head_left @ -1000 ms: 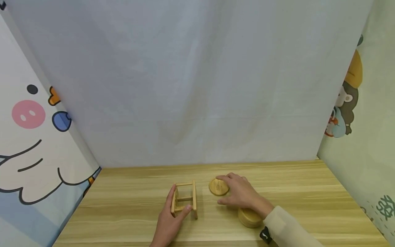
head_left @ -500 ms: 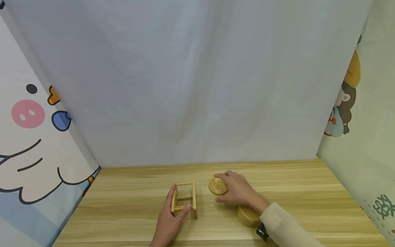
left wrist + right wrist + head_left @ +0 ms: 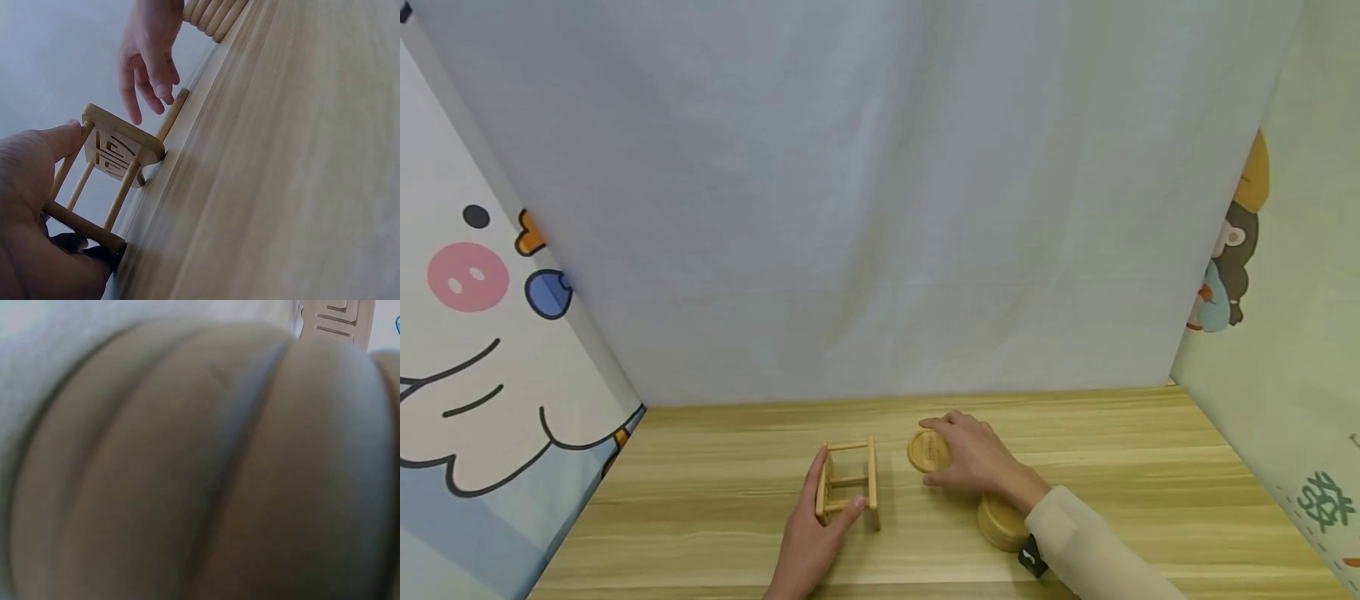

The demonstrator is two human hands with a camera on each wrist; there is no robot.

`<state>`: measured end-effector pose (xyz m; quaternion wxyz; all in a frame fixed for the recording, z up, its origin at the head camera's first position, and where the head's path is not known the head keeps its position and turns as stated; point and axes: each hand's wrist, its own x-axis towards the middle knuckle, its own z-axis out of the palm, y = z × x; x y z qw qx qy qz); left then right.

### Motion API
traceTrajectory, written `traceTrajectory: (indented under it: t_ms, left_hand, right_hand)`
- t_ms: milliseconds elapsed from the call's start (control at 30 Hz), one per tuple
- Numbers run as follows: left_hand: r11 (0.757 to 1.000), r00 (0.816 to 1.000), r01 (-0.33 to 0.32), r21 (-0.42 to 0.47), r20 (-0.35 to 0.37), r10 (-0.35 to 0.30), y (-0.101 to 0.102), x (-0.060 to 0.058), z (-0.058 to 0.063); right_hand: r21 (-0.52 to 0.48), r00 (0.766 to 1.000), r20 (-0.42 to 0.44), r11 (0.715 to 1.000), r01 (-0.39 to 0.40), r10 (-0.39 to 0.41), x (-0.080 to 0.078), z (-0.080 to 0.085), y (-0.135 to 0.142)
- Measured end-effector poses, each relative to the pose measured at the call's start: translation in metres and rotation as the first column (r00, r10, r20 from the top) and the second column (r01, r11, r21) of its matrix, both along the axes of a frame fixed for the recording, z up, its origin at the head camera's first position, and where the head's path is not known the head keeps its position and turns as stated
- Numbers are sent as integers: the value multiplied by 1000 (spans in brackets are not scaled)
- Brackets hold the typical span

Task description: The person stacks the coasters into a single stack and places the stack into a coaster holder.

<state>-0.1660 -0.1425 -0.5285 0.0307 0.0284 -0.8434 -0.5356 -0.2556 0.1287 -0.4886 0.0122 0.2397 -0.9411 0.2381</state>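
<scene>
My left hand (image 3: 808,533) grips a small light-wood coaster holder (image 3: 848,483), thumb at its near corner and fingers along its left side. In the left wrist view, the holder (image 3: 115,153) shows a cut-out end panel and thin rods. A round wooden coaster (image 3: 927,451) with faint markings lies to its right. My right hand (image 3: 973,457) is spread over the coaster's right side, fingers at the far edge and thumb on the near side. The left wrist view has this hand (image 3: 147,62) just above the edge-on coaster (image 3: 172,116), with loosely bent fingers.
Beneath the right wrist stands a stack of round wooden coasters (image 3: 1002,523), its rounded edges (image 3: 187,456) filling the right wrist view. A black wrist device (image 3: 1032,557) sits beside it. A grey cloth (image 3: 880,208) hangs behind the wooden table (image 3: 700,500).
My right hand and sleeve have shifted slightly left, over the coaster. My left hand and the coaster holder stay where they were.
</scene>
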Motion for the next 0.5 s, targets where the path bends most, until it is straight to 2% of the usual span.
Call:
traceTrajectory:
  t_ms: [500]
  left_hand:
    - [1000, 1000, -10, -9, 14, 11, 0, -1, 1]
  right_hand:
    - [11, 1000, 14, 1000, -11, 10, -5, -8, -2]
